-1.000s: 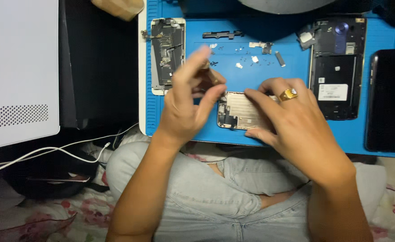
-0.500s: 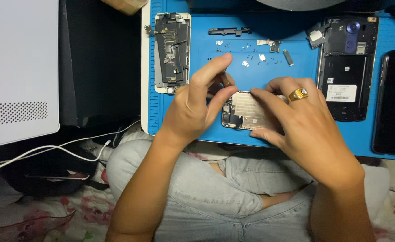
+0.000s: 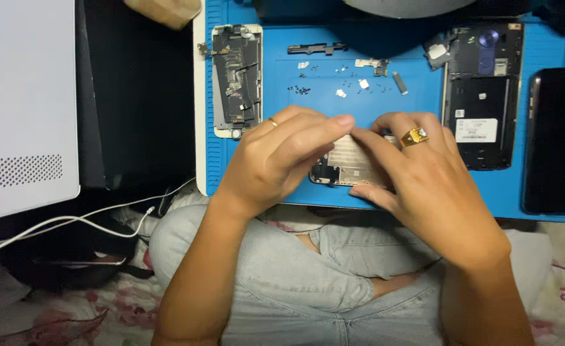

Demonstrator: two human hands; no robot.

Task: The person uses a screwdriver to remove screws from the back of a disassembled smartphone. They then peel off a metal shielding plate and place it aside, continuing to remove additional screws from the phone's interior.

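Your left hand (image 3: pixel 276 160) has its fingertips (image 3: pixel 341 122) pinched together over the top edge of the silver phone chassis (image 3: pixel 353 163); whether something tiny sits between them is hidden. Your right hand (image 3: pixel 430 186), with the gold ring (image 3: pixel 414 136), lies curled over the chassis' right part, fingers pressing it down onto the blue work mat (image 3: pixel 308 74), thumb along its near edge.

A second ago your left thumb and forefinger stood spread and lifted above the part; half a second ago they were closing; now they meet your right fingertips at the upper edge. In my judgement you have moved from reaching to fine work at that edge, with the chassis pinned in about the same spot on the near part of the mat.

The contact point itself is covered by your fingers, and most of the chassis lies under your right hand. Beyond it, loose small screws and brackets (image 3: pixel 359 83) are too small to tell apart. An opened phone frame (image 3: pixel 236 80) lies at left, an opened dark phone back (image 3: pixel 484 96) at right, and a black screen panel (image 3: pixel 558 141) is cut by the edge.
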